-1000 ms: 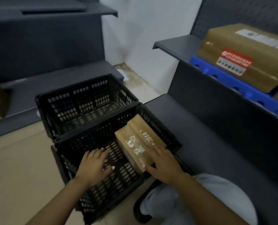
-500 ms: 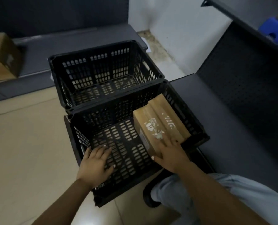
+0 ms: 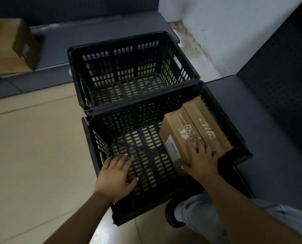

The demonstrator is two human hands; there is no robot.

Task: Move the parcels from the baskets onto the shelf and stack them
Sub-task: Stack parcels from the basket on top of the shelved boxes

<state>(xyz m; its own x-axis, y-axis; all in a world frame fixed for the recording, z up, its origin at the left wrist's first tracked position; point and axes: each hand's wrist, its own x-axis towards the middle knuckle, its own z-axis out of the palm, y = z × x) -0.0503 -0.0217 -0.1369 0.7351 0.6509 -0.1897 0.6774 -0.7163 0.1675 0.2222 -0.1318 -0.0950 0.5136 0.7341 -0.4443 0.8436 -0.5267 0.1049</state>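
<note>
We look down on two black slatted baskets set end to end on a tan tiled floor [image 3: 32, 155]; the far basket [image 3: 129, 50] holds nothing that we can see, and the near basket [image 3: 100, 138] holds one brown cardboard parcel [image 3: 204, 124] in its right half. The parcel lies tilted — its far right end leans up against the basket's right wall, its near end sits lower toward the slatted bottom; torn white label remains and a small printed sticker show on its faces.

Our right hand [image 3: 201, 161] rests on the parcel's near end, fingers spread over the top face and the thumb down at the near left corner; we cannot tell whether it grips or only presses. Our left hand [image 3: 115, 175] lies flat and wide, fingers straight, over the near left part of the basket, holding nothing.

A low dark grey shelf [image 3: 270, 138] runs along the right, just beside the near basket, with a perforated back panel; another low grey shelf [image 3: 76, 37] crosses the far side, and a second brown box [image 3: 11, 48] sits on it at the far left — well apart from the baskets. A pale trouser leg [image 3: 199, 212] and a dark shoe [image 3: 171, 219] show at the near edge.
</note>
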